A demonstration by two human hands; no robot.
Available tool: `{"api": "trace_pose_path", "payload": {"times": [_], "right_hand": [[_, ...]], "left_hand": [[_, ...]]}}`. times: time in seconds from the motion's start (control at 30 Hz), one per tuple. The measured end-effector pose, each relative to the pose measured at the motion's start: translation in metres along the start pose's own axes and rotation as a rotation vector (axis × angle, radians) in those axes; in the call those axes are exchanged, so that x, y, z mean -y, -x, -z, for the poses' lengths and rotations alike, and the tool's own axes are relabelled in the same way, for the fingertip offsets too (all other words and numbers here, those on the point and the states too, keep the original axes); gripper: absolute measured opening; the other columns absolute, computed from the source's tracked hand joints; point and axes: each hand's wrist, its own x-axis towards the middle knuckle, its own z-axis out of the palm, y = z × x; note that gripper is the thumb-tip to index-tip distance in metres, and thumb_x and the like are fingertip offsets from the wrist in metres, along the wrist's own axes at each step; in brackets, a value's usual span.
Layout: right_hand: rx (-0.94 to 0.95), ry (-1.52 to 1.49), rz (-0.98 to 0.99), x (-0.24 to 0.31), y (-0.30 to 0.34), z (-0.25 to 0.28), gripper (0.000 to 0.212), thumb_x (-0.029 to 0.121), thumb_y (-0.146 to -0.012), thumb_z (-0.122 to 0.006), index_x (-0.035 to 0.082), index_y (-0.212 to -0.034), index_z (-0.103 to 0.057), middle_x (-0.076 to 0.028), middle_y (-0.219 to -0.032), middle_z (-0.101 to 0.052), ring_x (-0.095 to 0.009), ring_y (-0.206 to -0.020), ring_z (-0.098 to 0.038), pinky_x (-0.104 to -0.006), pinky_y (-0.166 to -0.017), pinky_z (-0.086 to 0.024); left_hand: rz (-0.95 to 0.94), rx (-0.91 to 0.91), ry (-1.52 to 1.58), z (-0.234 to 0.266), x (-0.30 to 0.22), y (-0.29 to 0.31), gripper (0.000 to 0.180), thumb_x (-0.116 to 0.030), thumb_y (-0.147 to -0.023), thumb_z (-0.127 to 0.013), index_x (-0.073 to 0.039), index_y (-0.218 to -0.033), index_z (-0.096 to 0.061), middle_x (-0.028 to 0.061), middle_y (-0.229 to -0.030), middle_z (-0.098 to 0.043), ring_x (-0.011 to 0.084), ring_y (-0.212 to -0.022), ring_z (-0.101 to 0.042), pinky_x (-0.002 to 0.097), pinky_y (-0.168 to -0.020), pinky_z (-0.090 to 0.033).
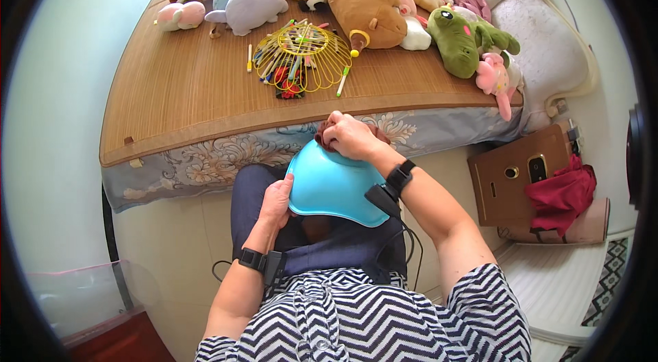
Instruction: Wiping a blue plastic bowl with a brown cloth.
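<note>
A light-blue, glossy plastic piece (330,184) with a curved, rimmed edge rests above my lap; its exact kind I cannot make out. My left hand (276,200) grips its left edge, thumb on the upper face and the other fingers hidden underneath. Bunched under my right hand (350,138) is a dark brown cloth (319,133), pressed against the far end of the blue piece. The fingers of this hand are closed round the cloth, whose folds stick out on both sides.
Ahead stands a bed with a woven mat (185,95). On it are a yellow wire basket (336,81) of pens, a brown plush (363,6), a green plush (456,47) and several other soft toys. At right, a brown safe (497,180) carries a red cloth (563,196).
</note>
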Motion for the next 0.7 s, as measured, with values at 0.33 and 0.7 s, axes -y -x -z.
{"api": "trace_pose_path", "payload": {"times": [0.33,0.7], "right_hand": [[0.133,0.107,-0.07,0.006,0.075,0.055,0.01,0.016,-0.079,-0.064,0.021,-0.08,-0.073,-0.007,-0.102,-0.056,-0.028,-0.1,-0.057,-0.038,-0.081,-0.05],[0.066,0.239,-0.25,-0.017,-0.001,0.005,0.011,0.021,-0.078,-0.063,0.021,-0.082,-0.073,-0.012,-0.106,-0.055,-0.032,-0.1,-0.058,-0.0405,-0.083,-0.051]], "left_hand": [[-0.002,0.002,-0.027,-0.001,-0.002,0.001,0.044,-0.047,-0.097,-0.051,-0.005,-0.089,-0.06,-0.0002,-0.064,-0.058,0.0084,-0.042,-0.05,0.022,-0.035,-0.038],[-0.001,-0.002,-0.023,-0.001,-0.001,0.001,0.044,-0.047,-0.097,-0.051,-0.005,-0.089,-0.06,-0.0003,-0.064,-0.058,0.0087,-0.043,-0.05,0.0221,-0.034,-0.038]]}}
